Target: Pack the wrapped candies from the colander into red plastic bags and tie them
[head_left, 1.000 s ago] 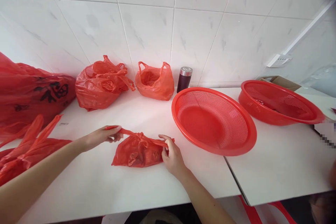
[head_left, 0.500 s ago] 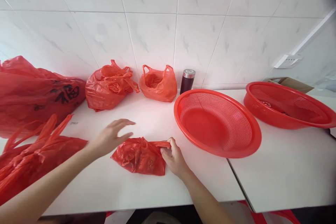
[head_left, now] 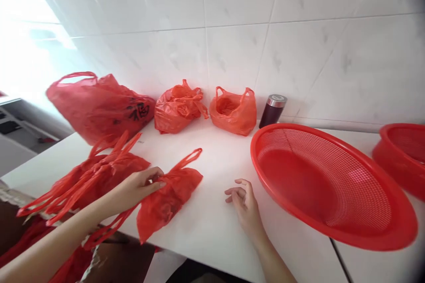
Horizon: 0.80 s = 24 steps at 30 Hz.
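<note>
Small bag (head_left: pixel 171 199) over the worktop (head_left: pixel 206 234), left of the near basket (head_left: pixel 295 190); the left hand (head_left: pixel 146 185), on the bag's side farther from the basket, pinches its gathered top. The right hand (head_left: pixel 245 205), empty, fingers loosely curled, is between bag and basket, apart from both.

From the small red bag (head_left: pixel 169 201), counted as one, with the wall at twelve: the person's two hands, left hand (head_left: pixel 148 185) on it, right hand (head_left: pixel 245 205) toward three; one large printed bag (head_left: pixel 102 110) at ten; two orange-red bags, a crumpled bag (head_left: pixel 174 115) at twelve and an open bag (head_left: pixel 237 121) nearer one; one bottle (head_left: pixel 273 112) at one; two red baskets, a near basket (head_left: pixel 308 190) and a far basket (head_left: pixel 390 166), around three. How many tied bags (head_left: pixel 102 177) lie at nine is unclear.
</note>
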Each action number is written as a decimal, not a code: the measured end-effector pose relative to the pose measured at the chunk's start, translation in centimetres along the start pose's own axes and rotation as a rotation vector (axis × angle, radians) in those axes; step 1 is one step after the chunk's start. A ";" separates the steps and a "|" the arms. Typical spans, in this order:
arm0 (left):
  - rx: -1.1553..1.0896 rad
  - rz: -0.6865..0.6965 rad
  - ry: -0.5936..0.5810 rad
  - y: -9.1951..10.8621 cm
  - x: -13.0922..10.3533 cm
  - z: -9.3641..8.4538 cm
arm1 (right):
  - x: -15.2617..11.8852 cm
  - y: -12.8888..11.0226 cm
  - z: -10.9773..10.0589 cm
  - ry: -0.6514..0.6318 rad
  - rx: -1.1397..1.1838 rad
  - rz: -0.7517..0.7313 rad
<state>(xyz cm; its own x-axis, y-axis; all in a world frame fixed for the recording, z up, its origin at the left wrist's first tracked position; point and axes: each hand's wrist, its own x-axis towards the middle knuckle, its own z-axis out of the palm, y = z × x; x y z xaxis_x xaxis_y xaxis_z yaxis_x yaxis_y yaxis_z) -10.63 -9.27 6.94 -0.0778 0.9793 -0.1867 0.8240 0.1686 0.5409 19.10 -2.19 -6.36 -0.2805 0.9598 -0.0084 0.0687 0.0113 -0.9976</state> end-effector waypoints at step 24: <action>0.315 0.325 0.249 8.0 14.3 -1.6 | -0.1 -0.4 0.7 -0.027 -0.101 -0.035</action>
<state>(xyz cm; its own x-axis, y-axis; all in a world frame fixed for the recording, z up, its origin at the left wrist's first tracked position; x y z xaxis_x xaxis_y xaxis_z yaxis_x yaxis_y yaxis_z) -6.05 6.24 9.90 0.1109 0.9789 0.1715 0.9539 -0.1533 0.2580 18.39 -2.51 -5.99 -0.3103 0.9504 0.0228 0.1544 0.0740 -0.9852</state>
